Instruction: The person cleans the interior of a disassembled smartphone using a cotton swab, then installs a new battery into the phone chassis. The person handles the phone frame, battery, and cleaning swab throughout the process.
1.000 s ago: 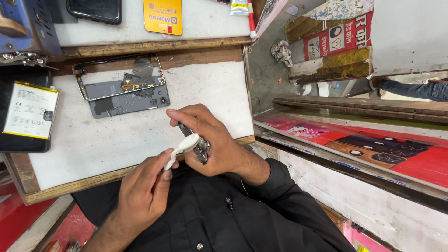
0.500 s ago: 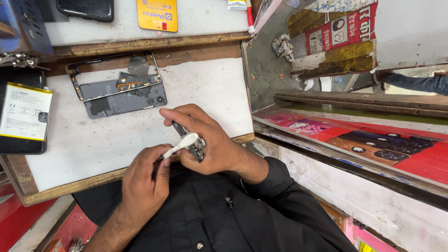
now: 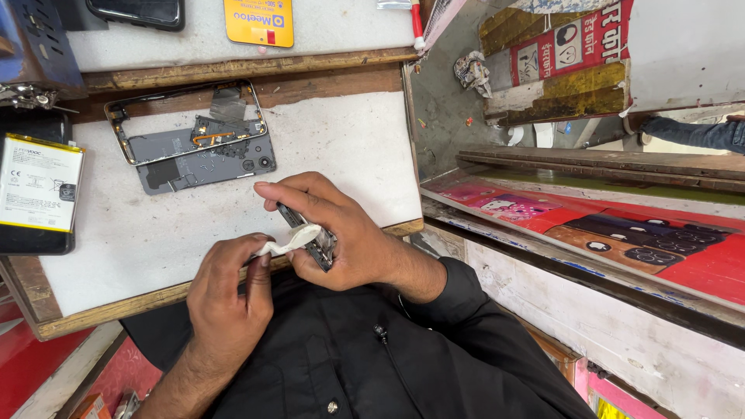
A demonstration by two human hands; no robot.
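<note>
A white work board [image 3: 334, 147] with a wooden rim fills the left and centre of the head view; a second white surface [image 3: 341, 27] lies beyond it on the far side. To the right, a red printed panel [image 3: 621, 240] slopes along the bench edge. The person's black shirt [image 3: 349, 365] occupies the near centre.

On the board, far left of centre, lies an opened phone body [image 3: 194, 147]: a metal frame over a grey back with exposed parts. At the left edge a flat battery pack [image 3: 35, 190] with a white and yellow label rests on a dark object. On the far surface lie a yellow card [image 3: 258, 19] and a dark phone [image 3: 140, 9].

The right hand [image 3: 341, 233], over the near edge of the board, is clenched around a small dark circuit component [image 3: 310, 237], held edge-up between thumb and fingers; most of it is hidden by the hand. The left hand [image 3: 225, 299], near and to the left, pinches a crumpled white wipe [image 3: 291, 242] at its fingertips, and the wipe's end touches the component. Both hands are just beside each other, above the board's near wooden rim.
</note>
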